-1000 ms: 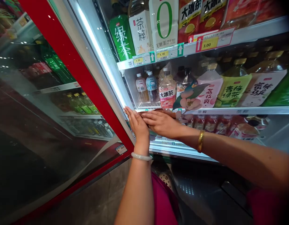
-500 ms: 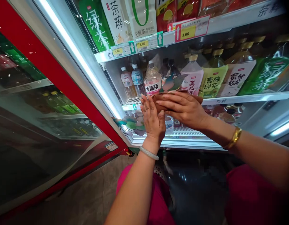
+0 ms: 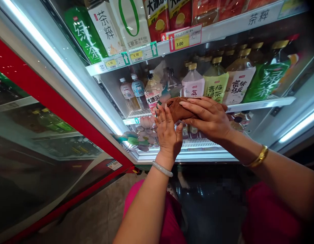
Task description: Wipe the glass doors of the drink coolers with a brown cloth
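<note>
A lit drinks cabinet fills most of my head view, its red-framed door swung out on the left and a grey floor below. On the upper shelf I can read a price card marked 3.00. Along the middle shelf stand large bottles with pink, yellow-green, white and green labels; further left I see two small bottles close together.

The brown cloth is bunched in front of the middle shelf, between my two hands. My right hand holds it from the right, the long fingers laid nearly straight over the top and another digit along its lower edge; how hard they press, I cannot tell. A gold bangle circles that wrist.

My left hand stands upright just beside the cloth, fingers straight and unclosed, thumb apart, fingertips close to the cloth's left edge. I cannot tell whether its palm rests on anything. A pale bangle sits on this wrist. Flower-and-leaf pictures show left of that hand, before the lower shelf. Magenta clothing shows beneath my forearms.
</note>
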Action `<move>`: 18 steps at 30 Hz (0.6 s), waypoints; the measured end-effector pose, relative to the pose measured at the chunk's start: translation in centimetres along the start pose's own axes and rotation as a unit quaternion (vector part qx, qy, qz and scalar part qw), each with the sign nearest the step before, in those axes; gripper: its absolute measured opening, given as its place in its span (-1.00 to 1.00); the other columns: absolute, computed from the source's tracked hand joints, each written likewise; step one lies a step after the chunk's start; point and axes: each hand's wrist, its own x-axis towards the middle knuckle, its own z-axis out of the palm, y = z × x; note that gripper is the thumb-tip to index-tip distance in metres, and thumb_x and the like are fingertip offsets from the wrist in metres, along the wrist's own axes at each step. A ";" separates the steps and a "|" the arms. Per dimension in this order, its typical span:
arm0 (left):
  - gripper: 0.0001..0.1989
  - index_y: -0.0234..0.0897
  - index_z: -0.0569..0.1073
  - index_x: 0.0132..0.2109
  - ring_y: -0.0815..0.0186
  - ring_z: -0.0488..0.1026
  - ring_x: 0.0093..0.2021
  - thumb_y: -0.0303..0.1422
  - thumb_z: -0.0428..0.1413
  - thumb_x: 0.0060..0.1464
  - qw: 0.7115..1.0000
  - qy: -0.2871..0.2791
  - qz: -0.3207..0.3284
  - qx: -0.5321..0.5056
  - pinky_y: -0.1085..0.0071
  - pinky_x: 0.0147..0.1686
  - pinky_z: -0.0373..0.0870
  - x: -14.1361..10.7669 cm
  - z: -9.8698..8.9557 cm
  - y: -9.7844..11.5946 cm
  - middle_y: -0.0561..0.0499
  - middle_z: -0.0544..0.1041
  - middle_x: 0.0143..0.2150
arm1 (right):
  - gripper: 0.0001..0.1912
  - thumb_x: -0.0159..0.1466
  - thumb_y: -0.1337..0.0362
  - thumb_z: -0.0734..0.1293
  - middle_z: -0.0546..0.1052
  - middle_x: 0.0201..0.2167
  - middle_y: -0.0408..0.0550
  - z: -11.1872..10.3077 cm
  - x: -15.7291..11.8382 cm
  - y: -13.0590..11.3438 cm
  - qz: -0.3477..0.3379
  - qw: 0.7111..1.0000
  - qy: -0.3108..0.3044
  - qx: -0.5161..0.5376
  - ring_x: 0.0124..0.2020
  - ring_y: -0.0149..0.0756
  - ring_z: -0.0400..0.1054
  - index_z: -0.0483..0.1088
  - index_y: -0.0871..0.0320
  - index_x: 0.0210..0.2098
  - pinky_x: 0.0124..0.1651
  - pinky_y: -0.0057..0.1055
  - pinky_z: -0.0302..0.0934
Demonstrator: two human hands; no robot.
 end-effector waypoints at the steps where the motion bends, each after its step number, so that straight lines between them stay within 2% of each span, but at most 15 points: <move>1: -0.24 -0.22 -0.30 0.61 0.11 -0.37 0.64 -0.01 -0.23 0.49 1.000 0.000 -0.001 -0.004 -0.05 0.57 -0.32 0.2 0.2 0.3 -0.19 -0.27 0.66 | -0.83 0.45 0.29 0.39 0.45 0.38 -0.17 -0.1 -0.3 -0.1 0.010 1.000 0.002 -0.004 0.41 -0.20 0.33 0.57 -0.06 -0.01 0.49 -0.11 0.23; 4: -0.23 -0.30 -0.24 0.61 0.13 -0.38 0.64 0.01 -0.27 0.49 1.000 0.004 -0.013 -0.016 -0.04 0.57 -0.34 0.8 0.8 1.0 -0.23 -0.28 0.65 | -0.81 0.44 0.30 0.40 0.51 0.33 -0.15 -0.2 -1.5 -0.4 0.006 1.000 -0.017 -0.025 0.35 -0.20 0.39 0.57 -0.04 0.02 0.45 -0.11 0.27; 8: -0.15 -0.48 -0.12 0.58 0.15 -0.42 0.62 0.09 -0.37 0.45 0.999 -0.015 -0.032 -0.016 -0.02 0.57 -0.34 1.6 1.4 2.4 -0.27 -0.27 0.64 | -0.76 0.46 0.22 0.40 0.54 0.29 -0.29 -1.1 -2.7 1.0 -0.012 0.998 -0.065 -0.024 0.32 -0.27 0.41 0.53 -0.12 0.10 0.43 -0.13 0.31; 13: -0.11 -0.58 -0.04 0.53 0.17 -0.42 0.61 0.10 -0.48 0.43 0.999 -0.044 -0.030 0.009 0.05 0.57 -0.32 2.2 1.8 4.5 -0.18 -0.20 0.65 | -0.80 0.49 0.16 0.35 0.48 0.34 -0.36 -1.9 -3.5 2.6 0.071 0.997 -0.036 0.004 0.37 -0.22 0.35 0.55 -0.15 0.07 0.47 -0.04 0.23; 15: -0.09 -0.57 -0.01 0.53 0.17 -0.42 0.62 0.14 -0.47 0.41 0.999 -0.045 -0.029 0.007 0.02 0.58 -0.33 2.3 2.2 5.1 -0.20 -0.18 0.65 | -0.81 0.51 0.16 0.34 0.47 0.35 -0.37 -1.8 -4.3 2.3 0.089 0.995 -0.035 0.017 0.37 -0.22 0.35 0.55 -0.14 0.06 0.47 0.01 0.22; 18: -0.12 -0.45 -0.02 0.55 0.21 -0.43 0.62 0.14 -0.46 0.41 0.998 -0.050 -0.040 -0.002 -0.03 0.57 -0.39 2.2 3.0 5.8 -0.13 -0.14 0.65 | -0.83 0.50 0.15 0.35 0.51 0.31 -0.34 -2.6 -5.2 2.3 0.092 0.993 -0.055 0.041 0.36 -0.25 0.35 0.54 -0.13 0.04 0.47 0.02 0.22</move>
